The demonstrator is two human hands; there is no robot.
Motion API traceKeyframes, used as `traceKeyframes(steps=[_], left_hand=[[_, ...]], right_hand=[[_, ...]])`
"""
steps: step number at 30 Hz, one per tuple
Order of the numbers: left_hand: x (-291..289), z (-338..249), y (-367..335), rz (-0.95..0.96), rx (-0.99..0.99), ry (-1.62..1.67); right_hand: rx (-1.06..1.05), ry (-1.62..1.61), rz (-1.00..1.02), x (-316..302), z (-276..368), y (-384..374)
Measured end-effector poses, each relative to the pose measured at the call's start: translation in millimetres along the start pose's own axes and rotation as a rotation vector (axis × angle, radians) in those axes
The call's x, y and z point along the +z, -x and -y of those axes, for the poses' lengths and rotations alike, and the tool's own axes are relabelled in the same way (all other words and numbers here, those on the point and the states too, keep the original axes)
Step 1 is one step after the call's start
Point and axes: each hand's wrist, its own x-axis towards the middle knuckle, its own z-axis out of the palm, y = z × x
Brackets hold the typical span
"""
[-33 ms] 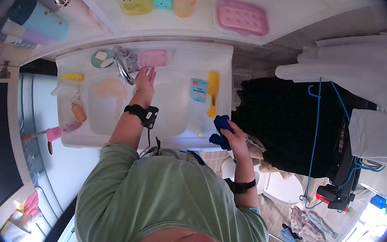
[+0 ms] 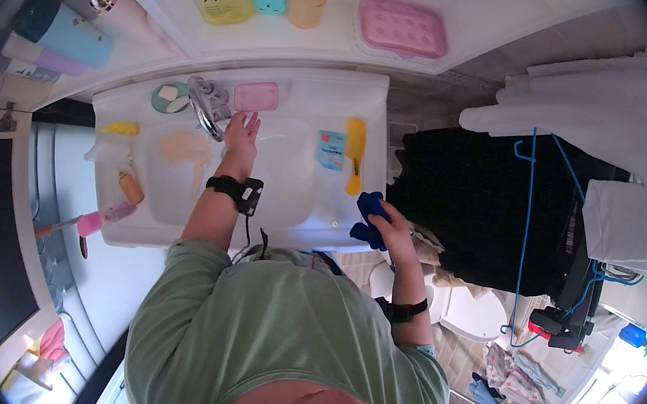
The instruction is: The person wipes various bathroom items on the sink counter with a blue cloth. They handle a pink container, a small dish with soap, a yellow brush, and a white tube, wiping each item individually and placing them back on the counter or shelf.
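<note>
My left hand [image 2: 241, 137] is beside the chrome faucet [image 2: 203, 113], over the white sink [image 2: 281, 189]. Its fingers are stretched and apart, with nothing held. A pink soap dish [image 2: 256, 97] lies just beyond its fingertips. My right hand [image 2: 392, 228] is closed around a small dark blue cloth [image 2: 370, 217], parts of which hang out to the left near the sink's right front corner. What kind of cloth it is cannot be told. A yellow comb [image 2: 354, 156] and a light blue packet [image 2: 331, 150] rest on the sink's right side. A crumpled grey cloth [image 2: 219, 96] sits behind the faucet.
A green dish with soap [image 2: 170, 97] stands at the sink's back left. An orange-brown bottle [image 2: 131, 189] lies along the left rim. Several bottles and a pink box [image 2: 403, 28] line the shelf. Black clothing [image 2: 472, 212] and a blue hanger [image 2: 525, 235] hang at the right.
</note>
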Motion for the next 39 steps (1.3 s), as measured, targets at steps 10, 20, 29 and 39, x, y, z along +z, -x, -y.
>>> traceKeyframes(steps=[10,20,29,39], left_hand=[[11.0,84.4,68.5,0.558,-0.213,-1.534],[12.5,112.7,71.9,0.378,0.196,-1.304],[57.6,6.9,67.6,0.111,0.237,-0.717],[53.7,-10.8,43.9,-0.041,-0.033,-0.203]], right_hand=[[0.028,-0.022,-0.030,-9.6,-8.7,2.9],[0.011,-0.051,-0.011,-29.6,-25.4,-0.2],[0.000,0.016,-0.004,-27.6,-20.3,-12.2],[-0.020,0.064,0.042,-28.9,-19.3,-22.5]])
